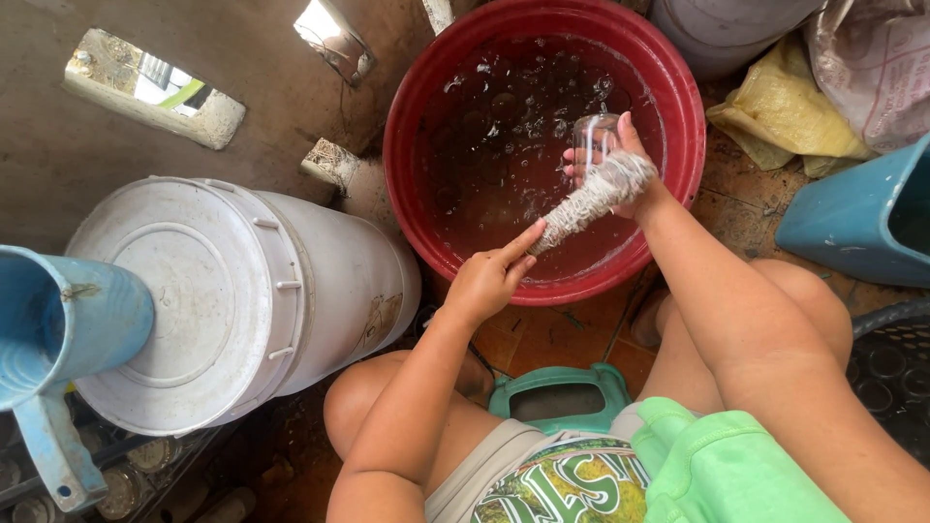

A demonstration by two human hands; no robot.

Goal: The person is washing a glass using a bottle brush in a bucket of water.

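While the clear glass jar (595, 138) sits just above the soapy water, the work looks to be at the scrubbing stage: a pale, stringy scrubbing brush (593, 199) runs from the jar's mouth area down and to the left. The jar lies over the right half of the red basin (407, 126), tilted, with its open end seemingly towards the brush, though the hand hides the point where the two meet, so I cannot tell how far the brush reaches inside.

The right hand (625, 165) is wrapped around the jar, its grip closed on the glass from the far side, with the fingers partly behind the brush head. The left hand (489, 276) holds the lower end of the brush near the basin's near rim, its grip closed on that end with the forefinger laid along it. So the jar is inside one grip and the brush bridges the space between both hands.

By my judgement, the next move calls for a steady hold on the wet glass while the brush is worked in and turned, since slippery glass could slide.

Round about, a white lidded bucket (194, 300) lies to the left, a blue jug (58, 329) beside it at the left edge, a green stool (562, 397) stands between the knees, a yellow sack (775, 111) is upper right, and a blue tub (862, 218) is at the right edge.
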